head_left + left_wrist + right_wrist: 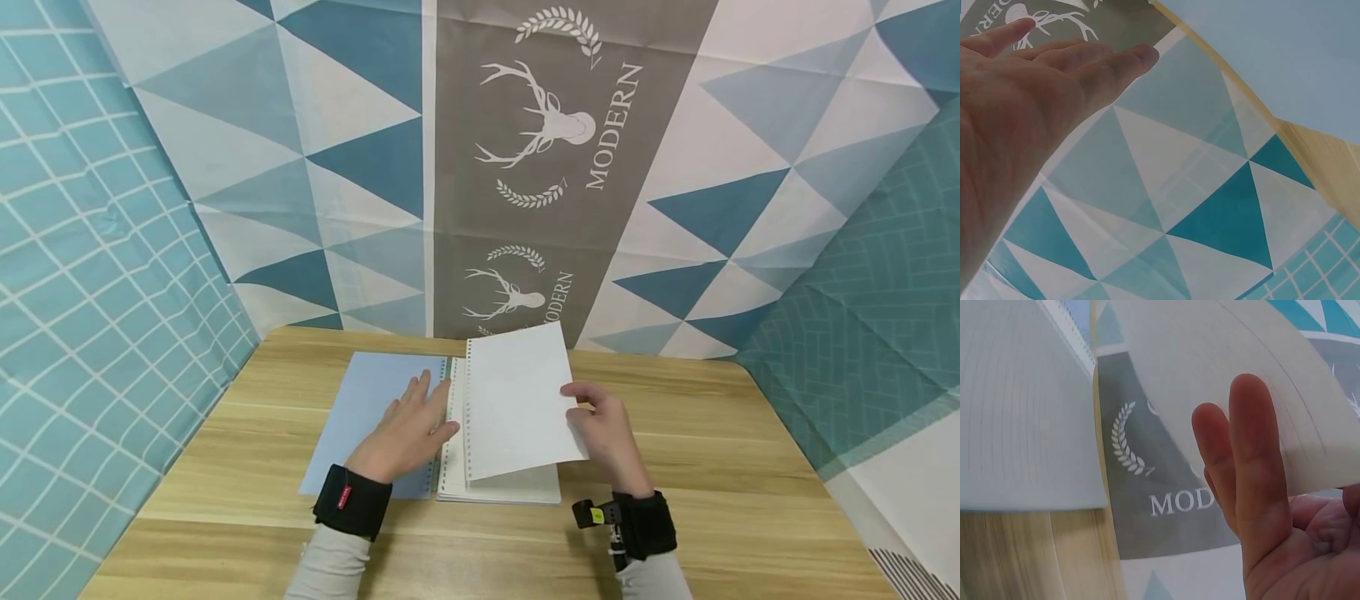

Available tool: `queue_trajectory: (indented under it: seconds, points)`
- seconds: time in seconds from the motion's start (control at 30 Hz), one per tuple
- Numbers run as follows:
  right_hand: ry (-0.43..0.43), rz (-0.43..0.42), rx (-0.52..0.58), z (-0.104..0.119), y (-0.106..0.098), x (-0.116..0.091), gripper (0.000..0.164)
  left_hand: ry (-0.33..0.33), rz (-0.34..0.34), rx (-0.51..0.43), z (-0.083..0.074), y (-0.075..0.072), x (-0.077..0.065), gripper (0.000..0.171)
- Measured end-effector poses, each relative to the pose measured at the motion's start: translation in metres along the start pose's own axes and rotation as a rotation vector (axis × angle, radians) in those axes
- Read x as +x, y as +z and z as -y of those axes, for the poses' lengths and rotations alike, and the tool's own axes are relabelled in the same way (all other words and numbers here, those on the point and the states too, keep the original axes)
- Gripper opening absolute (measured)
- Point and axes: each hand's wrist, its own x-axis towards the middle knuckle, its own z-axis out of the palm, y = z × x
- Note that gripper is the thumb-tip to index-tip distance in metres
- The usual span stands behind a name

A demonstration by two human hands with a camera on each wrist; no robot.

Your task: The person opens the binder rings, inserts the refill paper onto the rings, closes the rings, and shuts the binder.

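A notebook lies open on the table, its light blue cover [337,425] on the left and a stack of lined white pages [517,492] on the right. Over the stack, a white sheet [517,400] with a row of punched holes down its left edge is lifted and slightly tilted. My right hand [603,429] pinches this sheet by its right edge; in the right wrist view the sheet curves up behind the fingers. My left hand [408,425] is over the blue cover near the binding, fingers extended, gripping nothing. Whether it touches the cover I cannot tell.
The wooden table [712,500] extends around the notebook on both sides. Behind it hangs a patterned cloth [360,167] with triangles and deer heads, and teal checked cloth [90,250] covers the left side.
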Motion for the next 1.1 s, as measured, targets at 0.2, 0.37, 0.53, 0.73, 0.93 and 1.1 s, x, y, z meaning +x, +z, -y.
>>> queue_trajectory:
  seconds: [0.2, 0.37, 0.53, 0.73, 0.93, 1.1]
  points:
    - [0.001, 0.032, 0.038, 0.004, 0.006, -0.003, 0.034, -0.006, 0.004, -0.003, 0.002, 0.001, 0.001, 0.069]
    - [0.009, 0.036, 0.006, 0.005, 0.01, -0.003, 0.033, -0.008, -0.001, -0.004, 0.003, 0.001, 0.001, 0.069]
    - [0.016, 0.073, -0.053, 0.001, 0.009, -0.004, 0.031, -0.006, -0.001, -0.005, 0.003, 0.001, 0.001, 0.069]
    - [0.05, 0.131, -0.1, -0.005, 0.008, -0.003, 0.029, -0.007, 0.002, -0.011, 0.003, 0.001, 0.001, 0.069]
    - [0.064, 0.146, -0.146, -0.009, 0.01, -0.004, 0.028, -0.009, 0.001, -0.013, 0.002, 0.001, 0.001, 0.068]
    - [0.056, 0.143, -0.16, -0.01, 0.01, -0.002, 0.028, -0.005, 0.003, -0.015, 0.002, 0.0, 0.0, 0.069]
